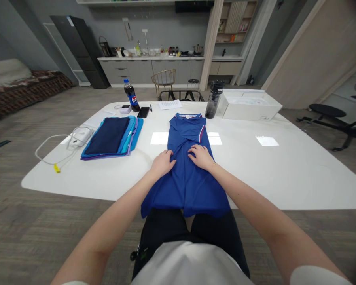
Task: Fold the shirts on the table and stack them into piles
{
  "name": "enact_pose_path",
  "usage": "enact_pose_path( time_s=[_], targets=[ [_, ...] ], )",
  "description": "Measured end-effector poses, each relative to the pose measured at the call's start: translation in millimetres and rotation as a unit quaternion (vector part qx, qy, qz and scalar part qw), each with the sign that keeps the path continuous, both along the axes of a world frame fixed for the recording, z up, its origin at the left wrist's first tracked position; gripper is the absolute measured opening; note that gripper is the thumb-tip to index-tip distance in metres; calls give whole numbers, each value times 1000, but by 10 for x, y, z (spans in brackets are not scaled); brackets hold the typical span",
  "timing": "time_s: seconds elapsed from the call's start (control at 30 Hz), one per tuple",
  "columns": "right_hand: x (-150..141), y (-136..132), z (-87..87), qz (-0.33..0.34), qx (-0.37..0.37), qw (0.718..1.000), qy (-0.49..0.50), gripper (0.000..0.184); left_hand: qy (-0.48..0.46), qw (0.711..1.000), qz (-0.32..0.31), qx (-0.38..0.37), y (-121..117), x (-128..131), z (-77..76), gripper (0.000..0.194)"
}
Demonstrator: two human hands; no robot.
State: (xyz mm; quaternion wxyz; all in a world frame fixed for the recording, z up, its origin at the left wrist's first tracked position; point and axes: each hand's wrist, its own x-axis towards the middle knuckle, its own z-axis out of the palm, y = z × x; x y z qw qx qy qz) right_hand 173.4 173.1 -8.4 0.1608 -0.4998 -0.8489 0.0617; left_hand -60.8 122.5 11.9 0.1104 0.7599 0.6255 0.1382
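Observation:
A blue polo shirt (185, 186) lies lengthwise in front of me, its striped collar at the far end and its lower hem hanging over the table edge onto my lap. One sleeve with a red and white trim is folded across its upper part. My left hand (163, 162) rests at the left side of the shirt, thumb and fingers apart on the cloth. On the right half, my right hand (202, 157) touches the fabric with its fingers slightly bent and spread. Creases run through the cloth between both hands.
At left sits a stack of folded clothes (108, 135) beside a white charger with a cable (78, 137). Farther back are a cola bottle (131, 96), a phone (143, 112), papers (170, 104), a dark water bottle (214, 99) and a white box (250, 106).

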Motion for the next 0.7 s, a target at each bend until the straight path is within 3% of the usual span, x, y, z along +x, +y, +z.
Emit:
enact_pose_path(
  time_s=[0.3, 0.5, 0.63, 0.7],
  targets=[
    [-329, -467, 151, 92, -14, 995, -30, 27, 40, 993, 77, -84, -733, -241, -12, 35],
    [-613, -612, 189, 149, -5, 987, -58, 41, 61, 990, 56, -115, -1072, -322, 64, 28],
    [-688, -592, 184, 155, -24, 985, -68, 28, 89, 989, 44, -108, -1231, -392, 144, 28],
    [-649, -577, 195, 149, -30, 988, -42, 22, 55, 993, 23, -105, -1300, -400, 231, 23]
  ],
)
